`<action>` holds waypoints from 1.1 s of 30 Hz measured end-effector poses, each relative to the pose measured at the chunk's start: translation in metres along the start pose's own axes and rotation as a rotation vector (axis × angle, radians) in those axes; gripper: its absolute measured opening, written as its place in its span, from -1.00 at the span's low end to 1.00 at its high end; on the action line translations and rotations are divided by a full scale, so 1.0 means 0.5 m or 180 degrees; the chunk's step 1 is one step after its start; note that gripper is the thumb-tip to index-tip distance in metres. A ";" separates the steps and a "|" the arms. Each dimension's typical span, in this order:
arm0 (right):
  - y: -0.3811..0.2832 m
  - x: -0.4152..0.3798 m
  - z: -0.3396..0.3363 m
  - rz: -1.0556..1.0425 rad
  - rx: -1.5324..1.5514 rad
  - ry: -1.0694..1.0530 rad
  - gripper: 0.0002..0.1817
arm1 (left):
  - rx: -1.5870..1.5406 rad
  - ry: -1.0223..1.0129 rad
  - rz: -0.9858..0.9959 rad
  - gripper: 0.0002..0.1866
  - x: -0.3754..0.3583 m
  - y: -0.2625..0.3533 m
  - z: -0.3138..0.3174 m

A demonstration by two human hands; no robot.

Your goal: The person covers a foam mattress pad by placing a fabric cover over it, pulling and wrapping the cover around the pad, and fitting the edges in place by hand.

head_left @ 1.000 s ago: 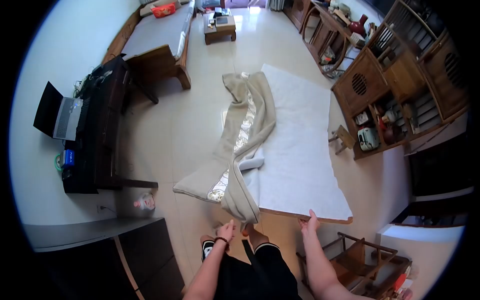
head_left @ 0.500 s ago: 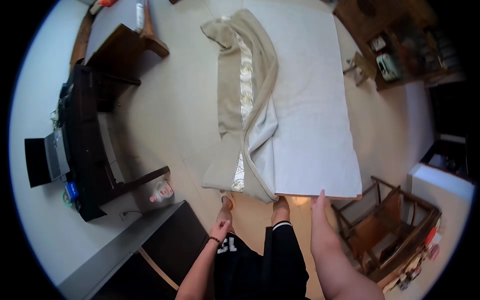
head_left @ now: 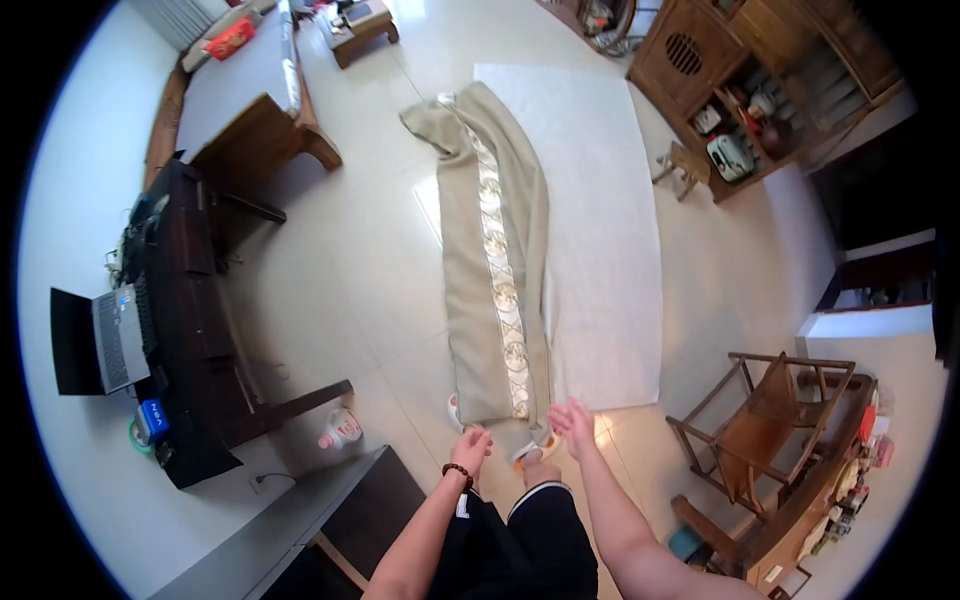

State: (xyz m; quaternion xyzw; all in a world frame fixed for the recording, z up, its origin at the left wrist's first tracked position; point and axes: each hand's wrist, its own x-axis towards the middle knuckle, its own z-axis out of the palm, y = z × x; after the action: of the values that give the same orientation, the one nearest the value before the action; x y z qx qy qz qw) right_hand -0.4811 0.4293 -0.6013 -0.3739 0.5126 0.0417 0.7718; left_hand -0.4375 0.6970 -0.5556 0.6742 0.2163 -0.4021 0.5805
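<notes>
A long beige cloth (head_left: 468, 340) with a shiny white-and-gold patterned band (head_left: 503, 295) lies lengthwise in front of me, its far end bunched. Pale white fabric (head_left: 605, 250) spreads flat along its right side. Just off the near edge of the beige cloth is my left hand (head_left: 472, 450), fingers curled in, a dark bead bracelet at the wrist; nothing shows in it. My right hand (head_left: 573, 430) hovers by the near left corner of the white fabric, its fingers apart and holding nothing.
A dark desk (head_left: 195, 300) with a laptop (head_left: 118, 335) stands left, a white bottle (head_left: 340, 430) on the floor below. At right are a wooden chair (head_left: 765, 425) and a cabinet (head_left: 690, 75) with a small stool (head_left: 683, 165). A wooden daybed (head_left: 250, 150) stands far left.
My right hand has moved left from the white fabric's near edge and opened. My left hand has come inward toward the cloth. The beige cloth's near part now lies straighter and narrower.
</notes>
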 end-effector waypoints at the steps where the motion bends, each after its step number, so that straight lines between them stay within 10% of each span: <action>1: 0.007 -0.035 0.044 0.0176 -0.0196 -0.0178 -0.53 | -0.0078 0.0067 0.0001 -0.68 -0.012 -0.010 -0.016; 7: -0.075 -0.192 0.243 -0.0114 -0.1368 -0.1640 -0.48 | -0.0155 0.0297 0.0384 -0.65 -0.082 0.062 -0.024; 33: -0.371 -0.218 1.155 -0.1182 -0.1368 -0.1220 -0.46 | 0.0114 0.0002 0.1752 -0.53 0.187 0.942 -0.617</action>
State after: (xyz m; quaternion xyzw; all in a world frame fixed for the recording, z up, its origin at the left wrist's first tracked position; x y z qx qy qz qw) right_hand -0.0102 0.6892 -0.3000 -0.6003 0.2610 0.0771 0.7520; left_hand 0.0639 0.8662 -0.3425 0.7179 0.0181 -0.2328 0.6559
